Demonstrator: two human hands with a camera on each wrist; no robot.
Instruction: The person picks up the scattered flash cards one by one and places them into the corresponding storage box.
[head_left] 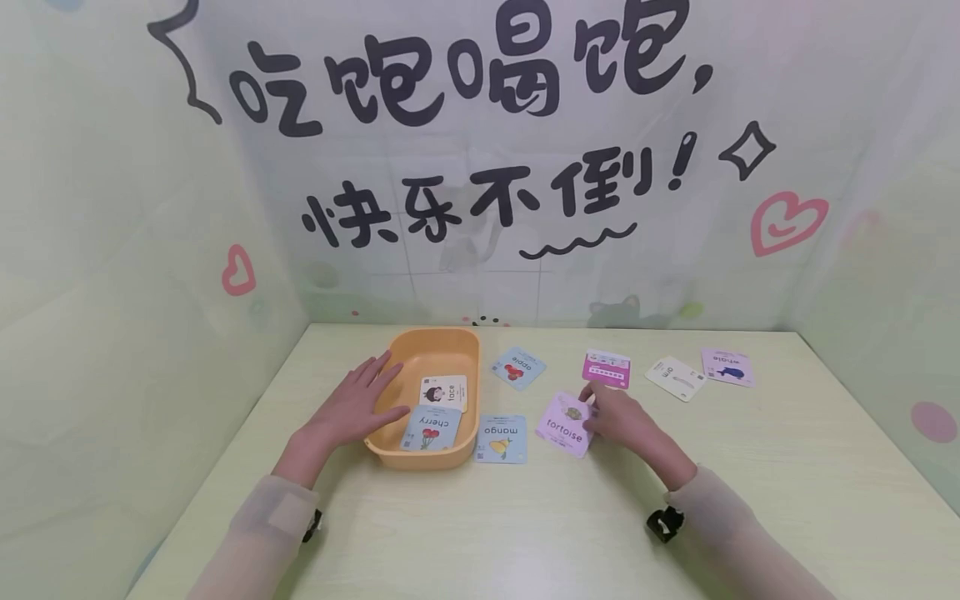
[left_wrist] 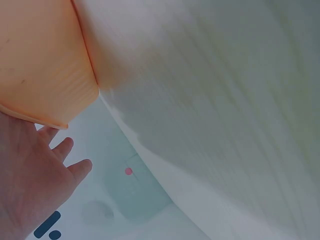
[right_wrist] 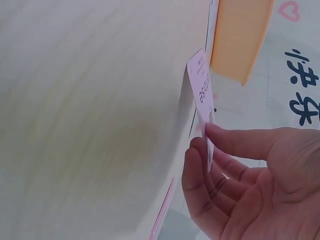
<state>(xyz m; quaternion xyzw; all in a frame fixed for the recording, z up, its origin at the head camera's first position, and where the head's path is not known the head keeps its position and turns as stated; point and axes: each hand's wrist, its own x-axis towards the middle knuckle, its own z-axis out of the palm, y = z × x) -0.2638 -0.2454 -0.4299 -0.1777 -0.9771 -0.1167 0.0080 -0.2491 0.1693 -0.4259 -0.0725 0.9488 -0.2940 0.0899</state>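
Pinching the tortoise card [head_left: 561, 427] at its right side, the person's right hand [head_left: 619, 415] has its grip clamped on it, tilted over the worktop [head_left: 465, 533], right of the mango card [head_left: 501, 439]. The left hand [head_left: 352, 407], its grip spread apart, touches the orange tray's [head_left: 429, 460] left rim; inside, the cherry card [head_left: 431, 428] lies nearer than the face card [head_left: 444, 393].

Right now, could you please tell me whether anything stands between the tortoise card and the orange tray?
Only low things: the mango card lies flat beside the orange tray, partly between it and the tortoise card, and the tray's raised side wall.
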